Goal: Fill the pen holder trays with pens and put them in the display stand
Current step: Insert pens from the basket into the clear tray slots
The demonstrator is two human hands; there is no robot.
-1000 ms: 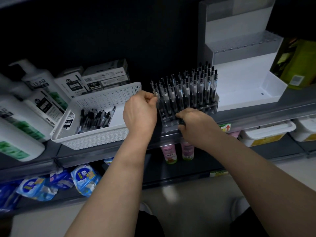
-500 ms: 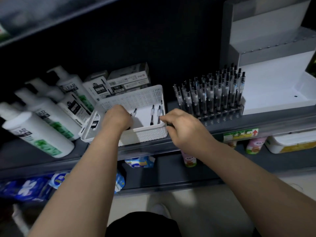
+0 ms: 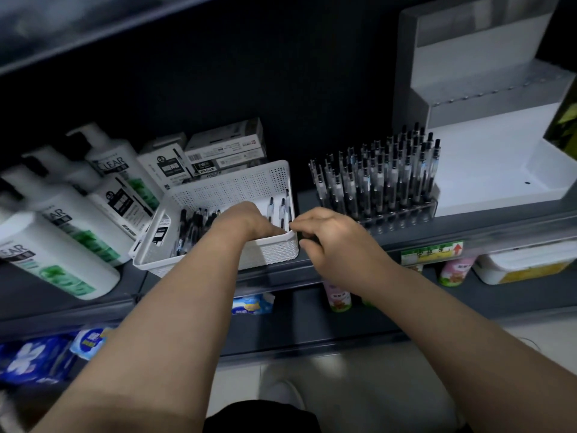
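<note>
A clear pen holder tray (image 3: 402,214) stands on the shelf, packed with upright black pens (image 3: 374,179). Right of it is the white and grey stepped display stand (image 3: 487,170), its lower step bare. To the left, a white perforated basket (image 3: 218,189) holds several loose pens (image 3: 193,223). My left hand (image 3: 246,220) reaches down into the basket, and its fingers are hidden behind the front rim. My right hand (image 3: 331,235) is at the basket's front right corner, index finger over the rim and thumb against the outer wall.
White shampoo bottles (image 3: 62,232) lie at the left of the shelf. Pen boxes (image 3: 224,151) are stacked behind the basket. The shelf below holds small pink bottles (image 3: 337,295), blue packets (image 3: 34,360) and a white tub (image 3: 524,267).
Both hands have left the pen holder tray and moved left to the white basket. The left hand now dips inside it, and the right one stays at its corner.
</note>
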